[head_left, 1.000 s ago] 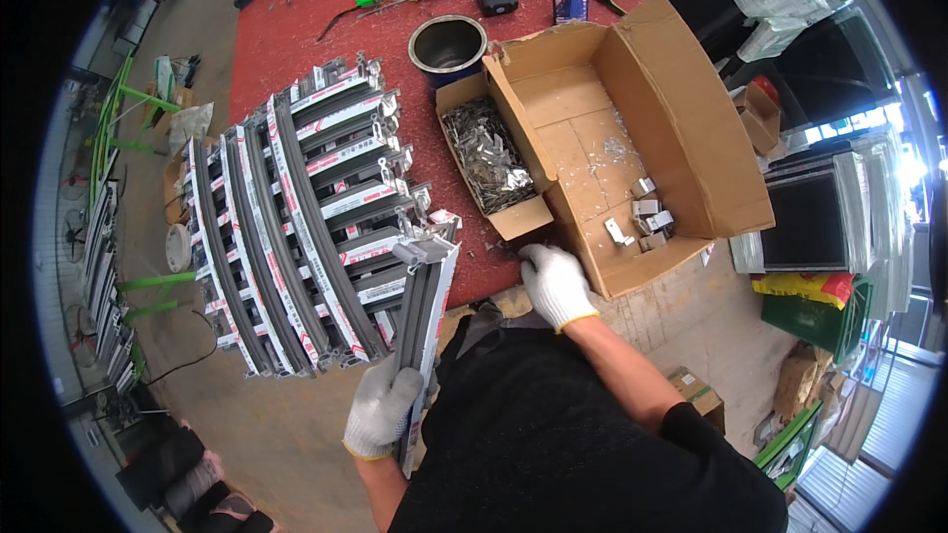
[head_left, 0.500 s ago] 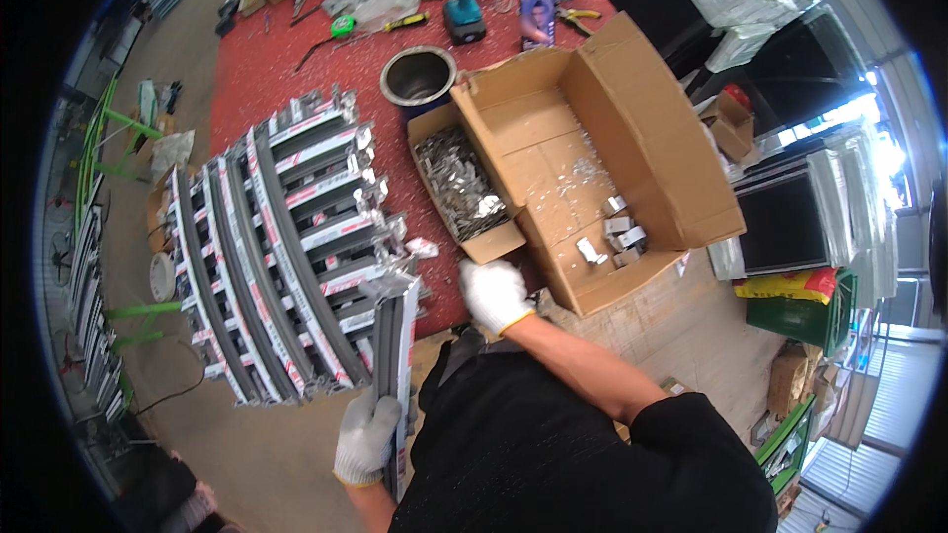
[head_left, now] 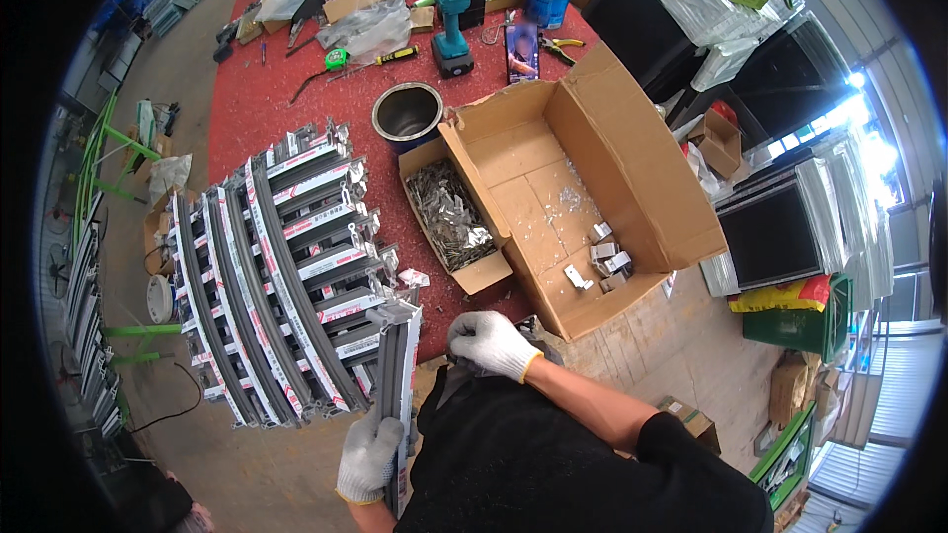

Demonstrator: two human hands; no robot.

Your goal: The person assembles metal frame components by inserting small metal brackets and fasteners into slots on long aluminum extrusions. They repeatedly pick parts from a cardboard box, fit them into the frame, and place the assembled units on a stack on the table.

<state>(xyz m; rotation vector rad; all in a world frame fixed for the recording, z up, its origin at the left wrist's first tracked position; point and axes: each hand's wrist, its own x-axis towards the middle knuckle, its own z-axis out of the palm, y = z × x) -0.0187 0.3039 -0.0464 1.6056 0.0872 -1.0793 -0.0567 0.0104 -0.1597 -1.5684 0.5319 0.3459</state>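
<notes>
Left hand gripping a gray profile, right hand curling near the tabletop

The gloved left hand is closing its fingers around the lower part of the profile, which is standing at a slant at the person's left side. Its upper end is overlapping the near right corner of a crisscross stack of profiles in view; I cannot tell whether they are touching. The gloved right hand is hovering by the tabletop's near edge, its fingers bending inward and pressing together; I cannot tell whether they are pinching anything. Just beyond it, a small carton is holding many thin metal pieces. To its right, a large cardboard box is holding a few whitish blocks in its near corner. A dark round pot is standing beyond the small carton, and a teal power drill is standing farther back.
</notes>
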